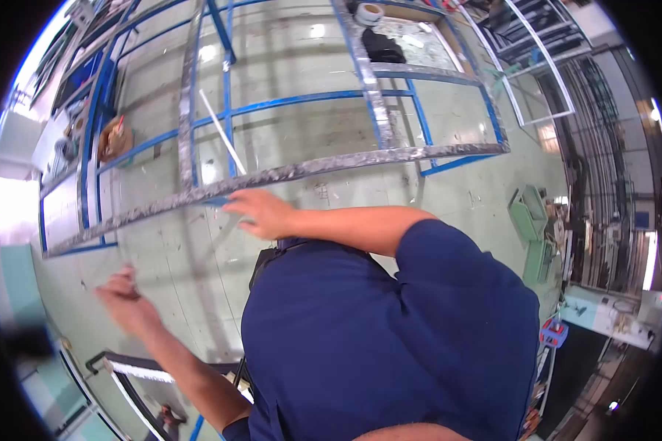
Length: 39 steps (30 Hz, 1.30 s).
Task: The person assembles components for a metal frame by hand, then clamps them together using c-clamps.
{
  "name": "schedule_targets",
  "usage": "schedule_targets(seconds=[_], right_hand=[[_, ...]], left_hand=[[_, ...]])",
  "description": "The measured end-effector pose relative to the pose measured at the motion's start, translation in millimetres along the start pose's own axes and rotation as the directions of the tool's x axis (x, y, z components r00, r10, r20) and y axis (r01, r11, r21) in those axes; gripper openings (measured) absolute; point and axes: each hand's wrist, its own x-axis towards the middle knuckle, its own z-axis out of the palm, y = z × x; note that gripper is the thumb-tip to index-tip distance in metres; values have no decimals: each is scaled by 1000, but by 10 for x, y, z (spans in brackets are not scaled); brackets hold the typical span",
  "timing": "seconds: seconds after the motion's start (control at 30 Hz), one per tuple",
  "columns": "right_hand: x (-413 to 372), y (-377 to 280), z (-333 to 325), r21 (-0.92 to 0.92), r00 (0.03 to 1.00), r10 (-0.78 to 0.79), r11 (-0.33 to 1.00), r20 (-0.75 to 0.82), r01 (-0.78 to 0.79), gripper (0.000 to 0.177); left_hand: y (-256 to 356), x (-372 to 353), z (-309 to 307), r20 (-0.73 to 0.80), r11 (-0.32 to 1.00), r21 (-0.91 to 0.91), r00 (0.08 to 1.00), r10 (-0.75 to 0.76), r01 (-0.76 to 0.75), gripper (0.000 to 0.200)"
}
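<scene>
My right hand (261,213) is at the near edge of a large metal frame table, just below its worn, speckled front bar (294,170). Its fingers are apart, with nothing visible in them; whether the fingertips touch the bar cannot be made out. Off to the left, my left hand (129,301) hangs in the air over the pale floor, slightly blurred. The fingers are loosely bent and apart, and I see nothing in them. A thin white strip (222,132) leans across the frame, its lower end at the front bar. Blue rails (294,99) run beneath the bars.
A tape roll (369,13) and a black cloth (382,46) lie at the far side. A bag-like container (115,140) stands at the left. Green metal boxes (529,213) and racks of long profiles (603,147) are at the right. A dark-edged frame (151,371) stands at lower left.
</scene>
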Motion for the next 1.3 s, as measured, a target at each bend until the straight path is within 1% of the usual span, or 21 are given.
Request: schedule_targets(seconds=[0.07, 0.13, 0.2, 0.3, 0.37, 0.4, 0.43, 0.47, 0.5, 0.53, 0.57, 0.6, 0.63, 0.7, 0.8, 0.87, 0.97, 1.03, 1.1, 1.2, 1.3], right_hand=[[-241, 455, -590, -23, 974, 165, 985, -158, -171, 38], [-479, 876, -1095, -120, 896, 288, 931, -337, -344, 34], [-630, 1277, -1665, -184, 789, 394, 831, -472, -525, 32], [-683, 1814, -2547, 11, 499, 592, 651, -634, -759, 31], [-763, 2399, -3090, -155, 531, 397, 674, -748, -722, 29], [-844, 2878, -3398, -67, 441, 532, 581, -723, -811, 33], [-1175, 3777, -3836, -566, 714, 418, 435, -562, -700, 36], [-906, 3543, -4086, -674, 713, 462, 284, -527, -682, 36], [-1143, 4620, -4548, -898, 897, 358, 254, -258, -360, 34], [-1374, 5639, -4991, -988, 976, 212, 151, 41, 9, 32], [-1406, 6381, -5420, -881, 987, 90, 467, 133, 76, 36], [-1149, 6677, -5667, -989, 912, 384, 22, 141, 144, 33], [-1033, 6807, -5722, -776, 903, 388, 507, -183, -375, 36], [-561, 6242, -5578, -733, 712, 643, 334, -282, -592, 58], [-478, 6228, -5509, -641, 659, 693, 368, -294, -673, 59], [-477, 6479, -5476, -652, 596, 750, 303, -286, -695, 60], [-501, 6914, -5418, -424, 455, 885, 375, -101, -824, 59], [-427, 6943, -5288, -397, 376, 925, 326, -53, -858, 58], [-445, 6601, -5123, -339, 555, 824, 493, -115, -801, 49], [-425, 6607, -5147, -379, 532, 838, 456, -121, -805, 50], [-285, 6730, -5224, -284, 299, 952, 271, -59, -920, 43]], left_hand=[[-679, -225, 304, -291, 911, 74, 883, -369, 405, 23], [-1155, -763, 600, -323, 729, 392, 826, -462, 561, 25], [-1968, -1469, 316, -317, 648, 224, 683, -658, 728, 22], [-2677, -2511, -60, -242, 522, 611, 769, -592, 595, 19], [-2475, -3040, 84, -105, 530, 783, 909, -403, 325, 19], [-2268, -3277, 212, -37, 459, 866, 942, -334, 197, 19], [-1987, -3206, 471, 1, 273, 956, 931, -364, 106, 19], [-1816, -3099, 755, -357, 341, 672, 691, -628, 657, 21], [-1614, -2987, 1076, -624, 246, 135, 275, -731, 960, 25], [-1568, -2977, 1238, -722, 336, 110, 308, -620, 935, 25], [-1658, -3070, 1252, -766, 410, 11, 271, -583, 912, 24], [-1712, -3144, 1314, -808, 406, 91, 306, -504, 909, 28], [-1785, -3150, 1428, -876, 430, 9, 214, -432, 903, 28], [-1639, -2948, 1855, -885, 550, -85, 190, -425, 831, 26], [-1572, -2790, 2385, -850, 577, -61, 261, -458, 814, 26], [-1476, -2737, 2670, -729, 617, 126, 495, -473, 776, 25], [-1331, -2835, 2899, -714, 582, 183, 514, -475, 792, 24], [-1323, -3034, 2916, -733, 543, 203, 494, -467, 815, 23], [-1305, -3238, 2887, -751, 514, 222, 482, -451, 828, 22], [-1203, -3547, 2843, -823, 387, 220, 383, -420, 896, 22], [-1192, -3814, 2791, -868, 324, 159, 289, -404, 933, 22]])
